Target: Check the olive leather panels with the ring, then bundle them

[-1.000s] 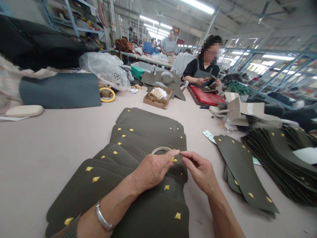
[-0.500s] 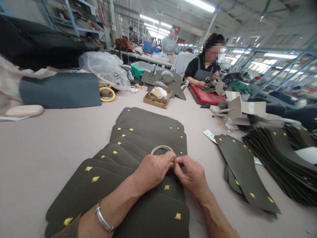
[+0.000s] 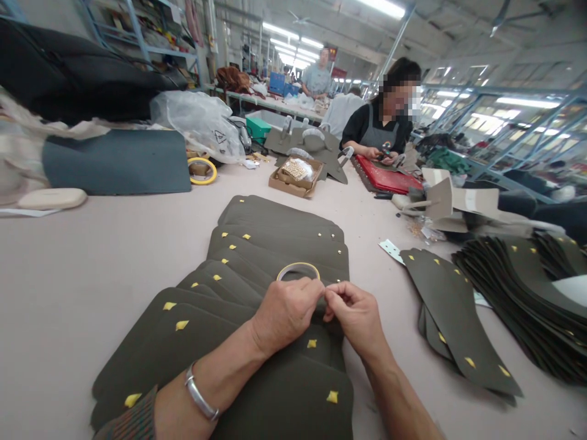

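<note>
**Left hand (image 3: 290, 313) and right hand (image 3: 359, 313) pinch close over dark green panels (image 3: 224, 305)**

The left hand is clamped, apparently on the near side of a yellow-edged tape roll (image 3: 298, 265) that shows just beyond the knuckles; the grip itself is hidden. The right hand's thumb and forefinger press together, touching or nearly touching the left's fingertips; whether a scrap lies between is too small to tell. The roll looks light and stiff, easily held by its rim; any strip would likely be thin, clingy and best taken at its end. The panels look smooth and flexible, apt to slide on one another, and are best lifted by an edge away from the yellow tabs (image 3: 182, 326). They overlap on the near middle of a pale desk (image 3: 114, 244). At right, curved pieces (image 3: 452, 311) lie beside a thick stack (image 3: 513, 305). Far middle, a cardboard box (image 3: 290, 187); far left, a second yellow roll (image 3: 214, 172). Beyond, an aproned person (image 3: 378, 125) bends over a red slab (image 3: 387, 175) under strip lights (image 3: 380, 7).
</note>
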Tool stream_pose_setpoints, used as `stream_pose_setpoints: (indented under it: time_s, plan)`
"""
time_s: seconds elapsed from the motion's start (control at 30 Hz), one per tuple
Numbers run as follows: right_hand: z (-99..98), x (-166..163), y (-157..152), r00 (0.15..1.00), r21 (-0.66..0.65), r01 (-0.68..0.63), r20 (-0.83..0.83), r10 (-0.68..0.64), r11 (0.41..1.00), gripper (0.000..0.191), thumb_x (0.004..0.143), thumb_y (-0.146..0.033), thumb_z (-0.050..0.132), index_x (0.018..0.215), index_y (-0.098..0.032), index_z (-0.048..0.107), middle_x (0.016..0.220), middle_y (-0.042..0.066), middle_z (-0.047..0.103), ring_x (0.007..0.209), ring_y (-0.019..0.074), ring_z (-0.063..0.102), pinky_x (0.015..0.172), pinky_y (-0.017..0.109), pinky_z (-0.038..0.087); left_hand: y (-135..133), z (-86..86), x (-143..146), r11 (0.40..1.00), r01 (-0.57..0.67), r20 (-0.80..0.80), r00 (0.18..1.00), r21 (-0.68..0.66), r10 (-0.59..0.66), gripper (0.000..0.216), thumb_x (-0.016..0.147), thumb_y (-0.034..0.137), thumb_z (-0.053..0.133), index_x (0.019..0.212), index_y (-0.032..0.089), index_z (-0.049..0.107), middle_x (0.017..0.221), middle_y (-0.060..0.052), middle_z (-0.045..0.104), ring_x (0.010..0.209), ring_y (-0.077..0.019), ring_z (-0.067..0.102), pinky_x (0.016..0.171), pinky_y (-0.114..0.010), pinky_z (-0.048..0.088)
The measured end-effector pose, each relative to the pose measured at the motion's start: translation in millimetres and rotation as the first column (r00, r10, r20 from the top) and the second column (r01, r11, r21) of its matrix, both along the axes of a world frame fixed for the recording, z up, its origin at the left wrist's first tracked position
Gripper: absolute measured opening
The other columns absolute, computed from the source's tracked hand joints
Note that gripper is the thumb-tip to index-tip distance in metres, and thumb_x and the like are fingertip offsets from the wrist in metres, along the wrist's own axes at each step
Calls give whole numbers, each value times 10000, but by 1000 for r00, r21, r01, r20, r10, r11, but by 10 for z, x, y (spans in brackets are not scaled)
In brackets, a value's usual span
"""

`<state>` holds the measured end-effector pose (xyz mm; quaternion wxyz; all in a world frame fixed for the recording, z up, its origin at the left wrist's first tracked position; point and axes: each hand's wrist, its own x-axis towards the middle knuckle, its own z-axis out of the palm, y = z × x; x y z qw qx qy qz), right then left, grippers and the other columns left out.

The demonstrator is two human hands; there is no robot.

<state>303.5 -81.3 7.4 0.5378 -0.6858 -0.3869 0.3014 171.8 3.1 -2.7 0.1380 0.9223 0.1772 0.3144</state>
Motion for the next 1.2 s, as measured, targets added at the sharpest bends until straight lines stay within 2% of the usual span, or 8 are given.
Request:
stream_pose_setpoints:
  time_s: [0.17, 0.27, 0.4, 0.53, 0.87, 1.03, 1.13, 1.2]
  plan:
    - [-117, 209, 33, 991, -25, 132, -23, -132, 991, 207, 708, -355, 687, 705, -151, 653, 515, -24, 605, 430, 111, 572, 441, 212, 458, -46, 8, -6, 1000, 8, 78, 997, -5, -7, 228, 960, 185, 368, 815, 175, 544, 715, -1, 604, 679, -121, 593, 636, -217, 454]
    - [-182, 476, 20, 972, -58, 214, -91, -219, 975, 308, 651, -418, 748, 751, -134, 682, 550, -6, 623, 436, 106, 566, 438, 214, 469, -36, 4, -5, 999, -30, -16, 999, -25, 30, 194, 968, 195, 386, 869, 178, 552, 764, -2, 627, 727, -130, 609, 659, -224, 468]
    - [-229, 694, 4, 983, -131, 148, -89, -160, 980, 372, 618, -463, 776, 745, -124, 693, 563, 0, 615, 422, 81, 515, 419, 199, 443, 0, -11, 13, 995, -97, -284, 954, 6, 95, 109, 936, 185, 466, 879, 196, 558, 827, -10, 631, 785, -172, 595, 640, -253, 472]
    - [-254, 691, 11, 994, -160, 103, 52, -96, 982, 371, 670, -490, 724, 751, -130, 690, 565, -6, 595, 427, 84, 496, 417, 203, 419, -2, -17, 24, 996, -82, -399, 913, 16, 82, 87, 919, 168, 489, 876, 206, 554, 866, -13, 620, 811, -193, 569, 629, -272, 473]
    - [-210, 587, 125, 826, -196, 108, 564, 21, 975, 247, 787, -407, 560, 760, -197, 688, 633, 11, 668, 579, 162, 600, 592, 268, 447, 12, -21, 26, 998, -69, -417, 907, 9, 67, 111, 940, 180, 452, 906, 207, 555, 886, -21, 598, 824, -191, 553, 666, -289, 478]
    - [-243, 635, 63, 843, -178, 153, 537, -35, 972, 348, 790, -440, 584, 1029, -189, 616, 550, -33, 616, 511, 170, 595, 558, 279, 448, 10, -2, 16, 998, -67, -424, 903, 8, 64, 123, 943, 182, 443, 911, 200, 561, 882, -29, 592, 824, -183, 551, 675, -278, 478]
    - [-235, 640, -32, 885, -191, 122, 465, -20, 974, 313, 831, -476, 544, 894, -191, 656, 605, 8, 655, 546, 178, 620, 550, 279, 465, 10, -8, 11, 998, -58, -411, 910, 12, 58, 111, 931, 167, 456, 905, 200, 558, 883, -32, 587, 829, -190, 547, 665, -281, 481]
    - [-228, 625, -70, 845, -173, 92, 535, 15, 981, 287, 843, -444, 539, 822, -197, 686, 670, 33, 694, 600, 185, 639, 597, 288, 476, 11, -19, 8, 999, -52, -398, 916, 12, 52, 109, 925, 157, 456, 900, 202, 553, 885, -30, 586, 832, -196, 542, 660, -286, 482]
